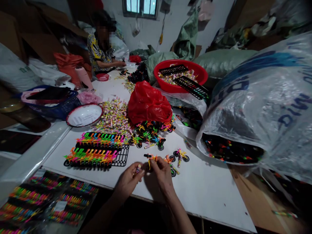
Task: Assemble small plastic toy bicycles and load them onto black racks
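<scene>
- Plastic toy bicycles [91, 156] fill a black rack [121, 156], lower left; we note loose candy rolls [113, 117] heaped at centre.
- Right fingers [157, 162] pinch a bicycle frame [149, 159]; left fingers [141, 172] grip a candy roll [138, 169].

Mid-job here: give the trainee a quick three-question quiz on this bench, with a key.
1. True or false: black racks rest on the red basin.
2. What does the right hand pinch? A) an orange-and-yellow toy piece B) a red plastic bag C) a white plate
3. What small item does the left hand hold?

Key: 1 true; 2 A; 3 a wrapped candy
</scene>
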The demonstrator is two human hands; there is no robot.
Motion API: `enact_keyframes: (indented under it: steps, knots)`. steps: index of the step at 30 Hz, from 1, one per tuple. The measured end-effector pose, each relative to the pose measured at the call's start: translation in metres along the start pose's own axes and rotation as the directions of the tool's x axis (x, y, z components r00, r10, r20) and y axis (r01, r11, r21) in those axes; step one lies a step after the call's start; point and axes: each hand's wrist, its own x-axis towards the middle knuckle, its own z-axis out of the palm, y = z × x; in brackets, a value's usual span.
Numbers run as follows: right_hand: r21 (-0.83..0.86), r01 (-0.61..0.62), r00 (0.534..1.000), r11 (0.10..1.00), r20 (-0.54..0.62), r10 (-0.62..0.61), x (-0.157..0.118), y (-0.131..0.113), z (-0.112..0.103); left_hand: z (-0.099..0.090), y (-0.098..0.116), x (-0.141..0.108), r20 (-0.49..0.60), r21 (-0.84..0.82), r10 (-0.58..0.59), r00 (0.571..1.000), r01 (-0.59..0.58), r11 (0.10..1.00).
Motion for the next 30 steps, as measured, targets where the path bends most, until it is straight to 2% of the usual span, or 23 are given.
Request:
enact_keyframes:
  steps: [1,3,5,7,11,15,19,25,30]
  knots:
    - [-0.045,0.026,1.0,0.999,-0.005,-0.027,-0.001,-0.004,-0.001,-0.003,0.0,-0.001,-0.003,-0.014,-0.003,1.0,0.003,1.0]
    - [-0.102,0.023,0.997,0.995,0.07,-0.016,-0.002,-0.01,-0.001,-0.007,0.001,-0.002,0.009,-0.044,-0.009,1.0,0.009,0.999]
    - [-0.081,-0.053,0.981,0.995,0.18,0.067,-0.004,-0.009,-0.001,-0.009,0.002,-0.003,0.028,-0.088,-0.012,1.0,0.015,0.996]
    - [-0.017,-0.128,0.965,0.992,0.229,0.129,-0.005,-0.003,0.0,-0.008,0.001,-0.003,0.041,-0.159,-0.007,0.999,0.014,0.987]
    - [0.057,-0.192,0.949,0.98,0.265,0.17,-0.007,0.003,-0.002,-0.004,-0.001,-0.003,0.078,-0.271,-0.003,0.997,0.024,0.962]
    - [0.101,-0.274,0.921,0.956,0.314,0.23,-0.008,0.0,-0.007,-0.004,0.005,-0.005,0.102,-0.3,-0.09,0.991,0.117,0.947]
    - [0.13,-0.299,0.9,0.945,0.369,0.234,-0.012,-0.001,-0.007,-0.005,0.006,-0.009,0.098,-0.292,-0.083,0.992,0.108,0.95]
    - [0.225,-0.338,0.898,0.914,0.367,0.242,-0.019,0.005,-0.008,-0.006,0.004,-0.012,0.129,-0.281,-0.087,0.988,0.121,0.952]
    - [0.172,-0.327,0.879,0.929,0.416,0.233,-0.023,0.004,-0.012,-0.004,0.001,-0.018,0.147,-0.248,-0.068,0.987,0.103,0.963]
